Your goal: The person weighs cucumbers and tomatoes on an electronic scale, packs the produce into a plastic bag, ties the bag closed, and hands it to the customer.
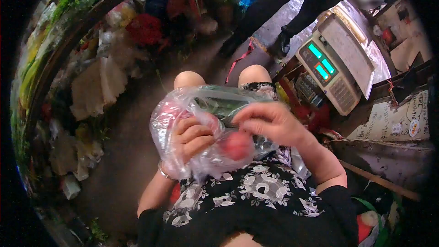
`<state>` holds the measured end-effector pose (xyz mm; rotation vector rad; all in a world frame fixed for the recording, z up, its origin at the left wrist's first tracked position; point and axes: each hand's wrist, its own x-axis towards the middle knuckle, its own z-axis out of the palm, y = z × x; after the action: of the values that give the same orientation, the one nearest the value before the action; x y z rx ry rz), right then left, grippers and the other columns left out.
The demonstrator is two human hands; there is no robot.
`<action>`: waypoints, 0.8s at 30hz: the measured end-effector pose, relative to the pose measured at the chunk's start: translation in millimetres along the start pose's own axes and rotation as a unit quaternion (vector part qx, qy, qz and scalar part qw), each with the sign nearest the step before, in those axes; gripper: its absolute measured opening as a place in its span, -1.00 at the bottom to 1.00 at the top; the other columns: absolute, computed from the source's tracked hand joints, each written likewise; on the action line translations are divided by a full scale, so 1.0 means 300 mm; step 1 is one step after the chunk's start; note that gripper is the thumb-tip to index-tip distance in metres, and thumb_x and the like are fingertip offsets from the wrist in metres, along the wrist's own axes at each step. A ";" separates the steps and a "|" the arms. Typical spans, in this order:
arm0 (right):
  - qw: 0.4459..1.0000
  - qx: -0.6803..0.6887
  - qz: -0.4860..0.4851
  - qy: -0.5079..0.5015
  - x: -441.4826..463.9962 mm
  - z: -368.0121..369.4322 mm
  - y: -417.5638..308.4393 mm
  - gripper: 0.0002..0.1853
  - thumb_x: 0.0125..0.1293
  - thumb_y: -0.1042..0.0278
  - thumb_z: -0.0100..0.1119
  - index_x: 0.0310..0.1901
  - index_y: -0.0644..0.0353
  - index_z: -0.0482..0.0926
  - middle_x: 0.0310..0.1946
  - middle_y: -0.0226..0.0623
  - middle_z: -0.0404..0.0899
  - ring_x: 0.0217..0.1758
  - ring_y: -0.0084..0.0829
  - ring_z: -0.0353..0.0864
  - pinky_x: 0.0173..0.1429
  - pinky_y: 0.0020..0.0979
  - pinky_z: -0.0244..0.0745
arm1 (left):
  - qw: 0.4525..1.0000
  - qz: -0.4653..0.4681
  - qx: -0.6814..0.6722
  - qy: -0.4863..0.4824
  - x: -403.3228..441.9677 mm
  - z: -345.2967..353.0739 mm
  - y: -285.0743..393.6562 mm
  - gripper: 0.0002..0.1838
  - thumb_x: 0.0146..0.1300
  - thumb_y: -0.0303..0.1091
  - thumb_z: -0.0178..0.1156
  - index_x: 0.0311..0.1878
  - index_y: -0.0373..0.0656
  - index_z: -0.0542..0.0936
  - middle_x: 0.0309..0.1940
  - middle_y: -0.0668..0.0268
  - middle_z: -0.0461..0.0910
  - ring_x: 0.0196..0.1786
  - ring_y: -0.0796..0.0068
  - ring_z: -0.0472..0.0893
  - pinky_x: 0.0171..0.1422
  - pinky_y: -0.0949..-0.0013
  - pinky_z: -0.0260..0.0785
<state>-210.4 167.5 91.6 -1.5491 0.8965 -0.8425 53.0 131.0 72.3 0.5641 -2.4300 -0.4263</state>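
A clear plastic bag rests on the lap, with red round produce and something dark green showing through it. My left hand is closed on the bag, its fingers curled and partly covered by the thin plastic. A red round fruit or vegetable, blurred and perhaps a tomato, sits at the near side of the bag between the hands. Just above it is my right hand, thumb and fingers drawn together in a pinch. What those fingertips hold is too blurred to make out.
A scale with lit green digits stands at the right. Ahead, a person in dark trousers stands close by. Leafy greens line the curved shelf at the left. Crumpled bags and cardboard lie below it.
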 end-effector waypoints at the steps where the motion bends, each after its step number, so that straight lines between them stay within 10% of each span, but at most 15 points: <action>1: 0.993 0.023 0.060 0.104 -0.014 -0.015 0.022 -0.68 0.23 0.39 0.24 0.02 0.22 0.56 -0.24 -0.20 0.58 -0.27 -0.32 0.61 -0.16 -0.40 0.47 | 1.000 -0.001 -0.001 -0.003 -0.009 -0.012 0.008 -0.71 -0.14 -0.32 0.27 -0.24 -0.05 0.62 -0.18 0.35 0.60 -0.02 0.23 0.52 0.09 0.20 0.31; 7: 0.864 -0.492 0.004 0.105 -0.051 0.011 0.137 -0.47 0.12 0.28 0.32 0.15 0.13 0.46 -0.17 -0.17 0.48 -0.09 -0.14 0.52 0.02 -0.24 0.43 | 0.996 -0.059 -0.070 0.006 -0.008 -0.022 0.018 -0.73 -0.12 -0.31 0.26 -0.28 -0.11 0.59 -0.24 0.33 0.60 -0.07 0.27 0.53 0.09 0.23 0.29; 14: 0.934 -0.324 0.016 0.147 -0.055 -0.042 0.180 -0.88 0.15 0.47 0.27 -0.26 0.21 0.59 -0.21 -0.25 0.49 -0.07 -0.25 0.52 -0.01 -0.35 0.40 | 0.986 -0.110 -0.114 0.052 -0.043 -0.044 0.017 -0.79 -0.12 -0.36 0.27 -0.34 -0.13 0.56 -0.33 0.29 0.60 -0.24 0.28 0.58 0.01 0.27 0.32; 24: 0.898 0.070 -0.104 0.421 -0.210 -0.150 -0.037 -0.93 0.29 0.54 0.12 -0.21 0.23 0.57 -0.18 -0.34 0.56 -0.09 -0.49 0.52 0.02 -0.50 0.40 | 0.952 -0.207 -0.199 0.102 0.078 0.048 -0.059 -0.63 -0.03 -0.41 0.31 -0.08 -0.23 0.60 -0.14 0.16 0.63 0.00 0.13 0.58 0.16 0.20 0.36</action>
<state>-277.9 204.4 106.0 -1.1417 1.2443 -1.7635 32.2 107.0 65.0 0.8864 -1.9458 -0.9559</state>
